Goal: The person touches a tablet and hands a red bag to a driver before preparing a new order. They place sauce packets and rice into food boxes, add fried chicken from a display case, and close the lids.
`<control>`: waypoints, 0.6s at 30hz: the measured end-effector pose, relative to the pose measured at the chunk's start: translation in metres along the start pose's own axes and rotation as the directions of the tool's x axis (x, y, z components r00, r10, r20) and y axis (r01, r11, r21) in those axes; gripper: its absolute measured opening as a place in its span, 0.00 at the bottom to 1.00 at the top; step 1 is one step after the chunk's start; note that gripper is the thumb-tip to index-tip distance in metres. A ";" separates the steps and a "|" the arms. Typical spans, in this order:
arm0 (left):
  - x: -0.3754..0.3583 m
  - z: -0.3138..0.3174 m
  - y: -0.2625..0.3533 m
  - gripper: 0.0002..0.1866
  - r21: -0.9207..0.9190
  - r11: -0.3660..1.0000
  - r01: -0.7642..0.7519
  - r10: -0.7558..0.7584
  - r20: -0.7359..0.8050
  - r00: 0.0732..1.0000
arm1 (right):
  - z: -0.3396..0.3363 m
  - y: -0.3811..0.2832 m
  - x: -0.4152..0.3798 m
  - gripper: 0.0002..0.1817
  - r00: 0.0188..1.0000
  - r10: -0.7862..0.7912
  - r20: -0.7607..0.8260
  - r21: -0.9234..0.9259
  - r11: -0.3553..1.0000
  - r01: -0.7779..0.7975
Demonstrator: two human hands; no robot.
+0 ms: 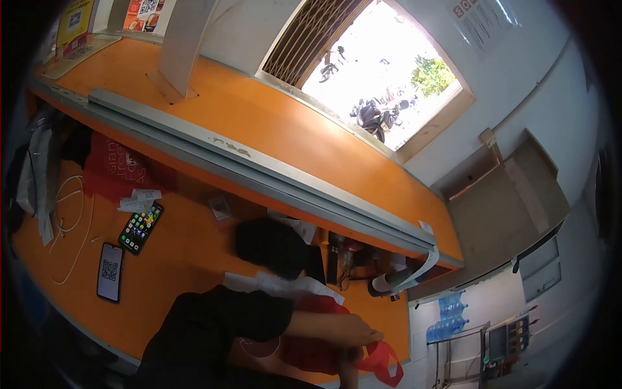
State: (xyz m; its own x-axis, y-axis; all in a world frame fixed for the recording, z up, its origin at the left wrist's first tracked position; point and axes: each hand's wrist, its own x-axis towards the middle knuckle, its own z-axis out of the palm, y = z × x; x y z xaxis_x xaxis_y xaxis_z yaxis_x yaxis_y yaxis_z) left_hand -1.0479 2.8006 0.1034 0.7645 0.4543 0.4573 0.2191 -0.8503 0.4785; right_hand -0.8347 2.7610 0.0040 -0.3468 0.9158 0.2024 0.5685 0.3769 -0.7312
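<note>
A red bag with a looped strap lies at the bottom of the view, on the near part of the orange desk. My left hand reaches across it from a black sleeve, its fingers closed at the bag's edge near the strap. Just below, my right hand is closed on the same bag, partly cut off by the frame and slightly blurred. White papers stick out behind the bag. A round pale-rimmed mark shows beside my left forearm, partly hidden.
Two phones, one showing a QR code and one showing app icons, lie left near a white cable. A blurred black object is mid-desk. A receipt roll sits under the raised orange counter.
</note>
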 end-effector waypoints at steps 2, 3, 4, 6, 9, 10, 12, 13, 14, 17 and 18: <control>-0.003 0.004 -0.005 0.16 -0.045 0.998 -0.042 0.042 -0.017 0.999 | 0.001 0.002 0.002 0.22 0.994 -0.101 -0.046 0.004 0.995 0.101; -0.004 0.006 -0.007 0.16 -0.070 0.995 -0.067 0.065 -0.025 0.998 | -0.001 0.002 0.004 0.23 0.987 -0.139 -0.076 0.000 0.990 0.139; -0.003 0.004 -0.008 0.16 -0.092 0.995 -0.048 0.050 0.021 0.998 | 0.000 0.001 0.007 0.23 0.976 -0.194 -0.098 -0.010 0.981 0.194; -0.003 0.001 -0.009 0.17 -0.136 0.991 -0.007 0.023 0.117 0.993 | -0.004 -0.009 0.007 0.24 0.972 -0.132 -0.196 -0.002 0.991 0.134; -0.010 0.007 -0.019 0.20 -0.197 0.966 -0.165 0.165 -0.014 0.986 | -0.007 -0.024 0.005 0.24 0.953 -0.056 -0.298 0.015 0.998 0.063; -0.010 0.009 -0.021 0.22 -0.223 0.962 -0.155 0.158 -0.004 0.987 | -0.007 -0.028 0.006 0.25 0.946 -0.045 -0.322 0.015 0.999 0.052; -0.012 0.003 -0.023 0.25 -0.267 0.955 -0.131 0.140 0.016 0.990 | -0.007 -0.034 0.008 0.25 0.930 -0.025 -0.367 0.023 0.999 0.036; -0.015 -0.002 -0.022 0.27 -0.337 0.939 -0.066 0.080 0.028 0.996 | -0.008 -0.037 0.009 0.25 0.922 -0.018 -0.387 0.026 0.999 0.031; -0.018 -0.006 -0.018 0.29 -0.405 0.914 -0.001 0.021 0.044 0.999 | -0.008 -0.040 0.012 0.25 0.917 -0.010 -0.400 0.035 0.999 0.026; -0.022 -0.008 -0.020 0.32 -0.540 0.839 0.067 -0.042 0.059 0.997 | -0.012 -0.046 0.015 0.26 0.908 0.002 -0.419 0.046 0.999 0.019; -0.022 -0.005 -0.020 0.33 -0.575 0.815 0.072 -0.047 0.059 0.997 | -0.014 -0.046 0.015 0.26 0.909 0.011 -0.416 0.054 0.998 0.013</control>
State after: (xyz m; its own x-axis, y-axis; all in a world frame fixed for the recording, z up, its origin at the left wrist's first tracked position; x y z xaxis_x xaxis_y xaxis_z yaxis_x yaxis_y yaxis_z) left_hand -1.0720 2.8088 0.0877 0.7879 0.4771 0.3894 -0.1145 -0.5078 0.8538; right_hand -0.8554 2.7589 0.0501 0.0007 0.8945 0.4471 0.5233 0.3807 -0.7624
